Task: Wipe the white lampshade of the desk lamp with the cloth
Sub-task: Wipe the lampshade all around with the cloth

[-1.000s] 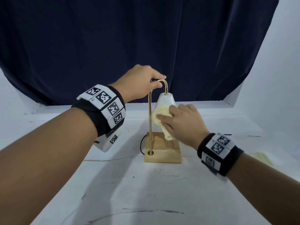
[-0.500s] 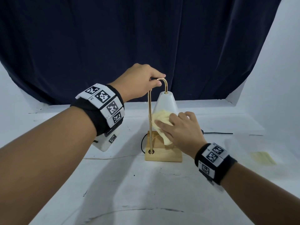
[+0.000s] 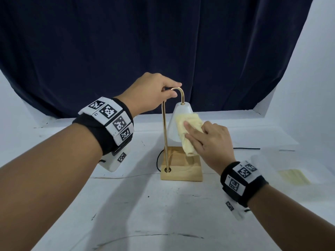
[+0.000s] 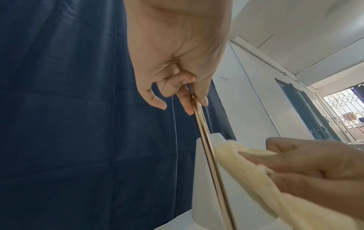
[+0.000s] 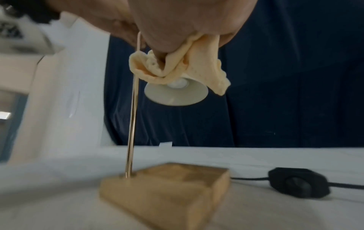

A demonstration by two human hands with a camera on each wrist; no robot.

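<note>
Desk lamp (image 3: 181,165) upright near the middle of the white table (image 3: 145,214), square wooden base (image 3: 183,171) flat on the surface, brass stem (image 3: 164,134) rising from the base's near-left corner and arching over to the right at the top. White lampshade (image 3: 174,127) hung from the end of the arch, directly above the base, rim clear of the wood with open air beneath; underside and bulb visible in the right wrist view. Left hand (image 3: 154,95) closed round the top of the arch, thumb and fingers pinching the brass tube, as confirmed in the left wrist view (image 4: 177,65). Right hand (image 3: 212,142) holding the yellow cloth (image 3: 188,131) bunched against the right front face of the shade, fingers extended over the fabric and pressing it onto the white surface; loose tail of cloth hanging below the shade rim toward the base, contact with the wood not determinable. Left flank of shade bare, just beside the stem. Black cord (image 3: 246,148) running off to the right behind the base, with an inline switch (image 5: 297,183) lying on the table well apart from the wood block. Second pale yellow cloth (image 3: 293,176) flat near the table's right edge. Dark blue curtain (image 3: 163,42) across the rear edge of the table; broad open surface in front of the base.
</note>
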